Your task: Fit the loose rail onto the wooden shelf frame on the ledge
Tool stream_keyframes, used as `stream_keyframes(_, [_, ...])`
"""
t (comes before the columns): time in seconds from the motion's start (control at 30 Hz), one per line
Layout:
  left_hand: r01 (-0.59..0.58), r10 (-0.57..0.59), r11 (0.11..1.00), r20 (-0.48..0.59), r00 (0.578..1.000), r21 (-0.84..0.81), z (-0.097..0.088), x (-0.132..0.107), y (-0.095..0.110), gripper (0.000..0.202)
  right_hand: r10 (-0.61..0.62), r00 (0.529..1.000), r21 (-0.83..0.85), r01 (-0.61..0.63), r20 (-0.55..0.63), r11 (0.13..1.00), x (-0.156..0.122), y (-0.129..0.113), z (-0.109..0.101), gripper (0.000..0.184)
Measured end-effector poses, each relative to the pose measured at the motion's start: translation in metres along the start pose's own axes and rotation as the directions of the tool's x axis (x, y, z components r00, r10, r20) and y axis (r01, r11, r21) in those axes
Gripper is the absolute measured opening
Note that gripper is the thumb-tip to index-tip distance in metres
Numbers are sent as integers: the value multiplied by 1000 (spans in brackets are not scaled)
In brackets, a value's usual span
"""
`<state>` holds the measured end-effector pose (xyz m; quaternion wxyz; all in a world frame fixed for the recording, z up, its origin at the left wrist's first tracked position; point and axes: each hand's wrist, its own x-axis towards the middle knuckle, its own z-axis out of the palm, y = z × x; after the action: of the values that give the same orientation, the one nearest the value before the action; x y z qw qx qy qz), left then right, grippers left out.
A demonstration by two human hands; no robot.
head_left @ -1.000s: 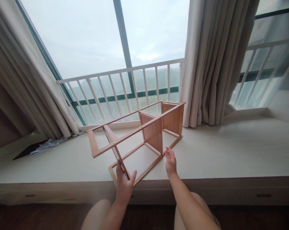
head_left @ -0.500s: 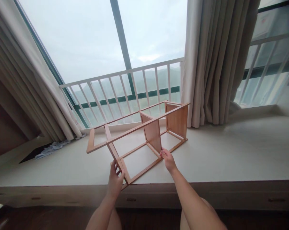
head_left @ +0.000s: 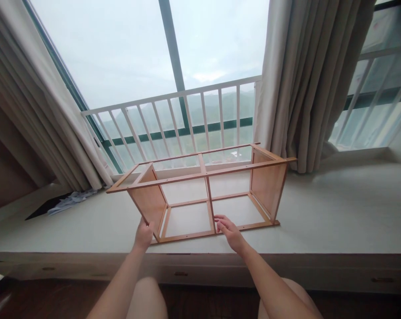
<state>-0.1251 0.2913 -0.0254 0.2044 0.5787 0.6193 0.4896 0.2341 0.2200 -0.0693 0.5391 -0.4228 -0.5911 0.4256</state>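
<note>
A small wooden shelf rack (head_left: 187, 175) lies on its side on the white window ledge, with its long rails running left to right. My left hand (head_left: 143, 233) is closed around the near edge of its left shelf panel (head_left: 150, 201), thumb on the panel's inner side. At the middle shelf panel, which shows nearly edge-on, is my right hand (head_left: 227, 230). Its fingers are loosely bent and apart, the tips at the panel's near edge, without a firm grip. The right shelf panel (head_left: 268, 181) stands beyond both hands.
The white ledge (head_left: 333, 212) has drawers (head_left: 193, 270) along its front. Behind the rack are a white railing (head_left: 173, 95) and a window. Curtains hang at the left (head_left: 54, 102) and right (head_left: 300, 79). A grey cloth (head_left: 72, 201) lies on a dark sheet at the left.
The rack has turned on the ledge, its right end swinging toward me and to the right. My left hand has shifted left with the left panel. The right hand's fingers have loosened at the middle panel.
</note>
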Motion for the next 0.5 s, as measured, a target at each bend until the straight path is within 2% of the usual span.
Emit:
stream_keyframes(0.2, [17, -15, 999, 74, 997, -37, 10, 20, -7, 33, -14, 1000, -42, 14, 6, 999, -8, -7, -9, 50])
stream_keyframes(0.3, [9, -2, 998, 99, 995, -68, 9, 18, -6, 51, -14, 998, -84, 9, -65, 996, -10, -8, -15, 46])
stream_keyframes(0.4, [20, -16, 997, 61, 998, -70, -3, 2, -12, 74, -16, 993, -103, 4, -119, 995, -14, -11, -20, 42])
stream_keyframes(0.5, [29, -28, 1000, -30, 999, 13, -35, -26, -28, 67, -3, 998, -79, -1, -55, 997, -20, -17, -21, 37])
